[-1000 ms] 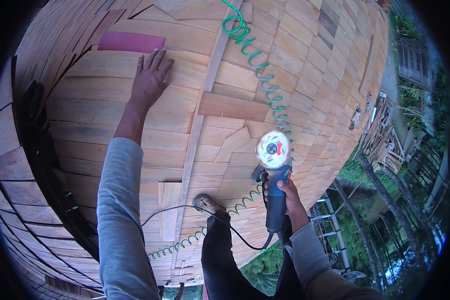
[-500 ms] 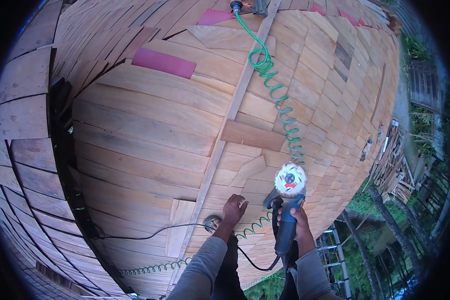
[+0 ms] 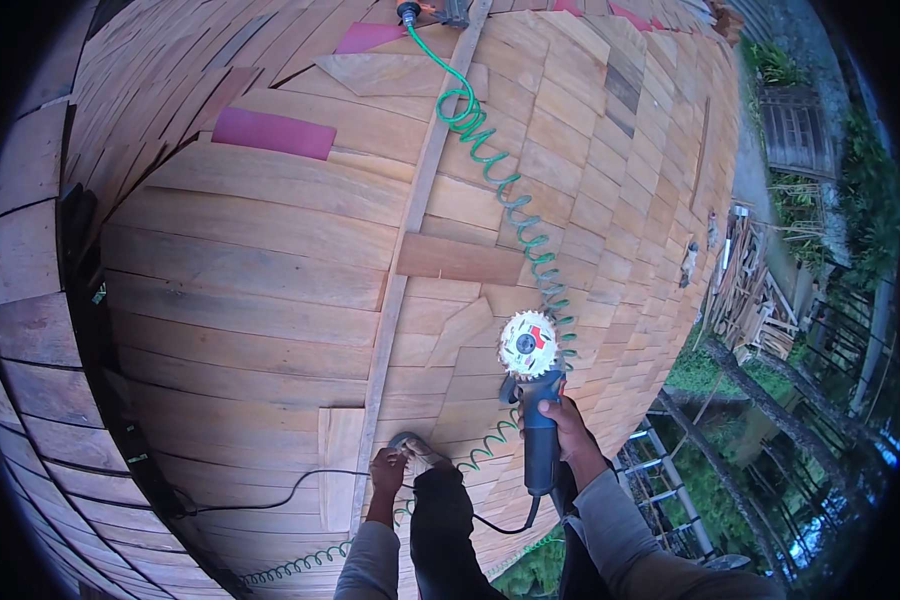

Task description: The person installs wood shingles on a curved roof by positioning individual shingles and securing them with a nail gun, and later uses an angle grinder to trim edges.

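Observation:
My right hand [image 3: 568,428] grips the body of a dark blue-and-black angle grinder [image 3: 540,455]. A round white toothed saw blade [image 3: 528,343] is fitted at its far end, face up. The grinder's black power cord [image 3: 290,490] runs behind my legs and on to the left across the boards. Beside my shoe [image 3: 425,450], low in the middle, is my left hand [image 3: 388,470], its fingers drawn together in a pinch. The cord passes right at this hand. What the fingertips hold, if anything, is too small to make out.
I am on a curved roof of wooden shingles [image 3: 570,180], a long batten [image 3: 410,240] running up it. A coiled green air hose [image 3: 515,205] leads to a tool [image 3: 410,12] at the top. Left lies a dark gap [image 3: 120,400]; right, beyond the edge, a ladder [image 3: 670,485].
My left hand has moved left and down to beside the shoe, its fingers closing from a loose spread. The grinder stays in my right hand; its blade has turned. The view has shifted right.

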A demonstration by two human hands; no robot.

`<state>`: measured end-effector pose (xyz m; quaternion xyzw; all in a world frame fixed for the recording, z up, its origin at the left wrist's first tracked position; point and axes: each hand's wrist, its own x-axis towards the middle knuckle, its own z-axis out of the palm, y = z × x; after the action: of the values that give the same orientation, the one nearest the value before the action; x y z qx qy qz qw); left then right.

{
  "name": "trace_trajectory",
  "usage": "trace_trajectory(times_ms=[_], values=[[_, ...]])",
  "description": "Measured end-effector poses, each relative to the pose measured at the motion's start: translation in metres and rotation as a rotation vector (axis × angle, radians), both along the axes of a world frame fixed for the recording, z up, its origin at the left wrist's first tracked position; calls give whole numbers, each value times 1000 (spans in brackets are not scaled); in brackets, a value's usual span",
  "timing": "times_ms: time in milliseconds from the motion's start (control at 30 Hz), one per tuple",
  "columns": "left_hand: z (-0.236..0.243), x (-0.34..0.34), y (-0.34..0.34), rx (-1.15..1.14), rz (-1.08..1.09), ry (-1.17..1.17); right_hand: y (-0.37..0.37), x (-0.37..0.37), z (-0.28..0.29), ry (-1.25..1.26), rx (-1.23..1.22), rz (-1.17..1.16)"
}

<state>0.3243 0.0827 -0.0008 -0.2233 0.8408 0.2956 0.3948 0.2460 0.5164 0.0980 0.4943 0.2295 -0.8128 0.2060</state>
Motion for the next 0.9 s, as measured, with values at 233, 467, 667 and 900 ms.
trace_trajectory(times_ms=[233,467,667,900], values=[[29,-243,131,260,-30,469,-16,3,-4,27,-35,40],[27,-434,242,335,-184,801,0,-24,3,16,-95,12],[8,-571,306,-59,-854,1034,20,-26,-5,2,-172,-133],[-25,-659,336,-441,-1168,963,42,-39,-9,18,-192,-115]])
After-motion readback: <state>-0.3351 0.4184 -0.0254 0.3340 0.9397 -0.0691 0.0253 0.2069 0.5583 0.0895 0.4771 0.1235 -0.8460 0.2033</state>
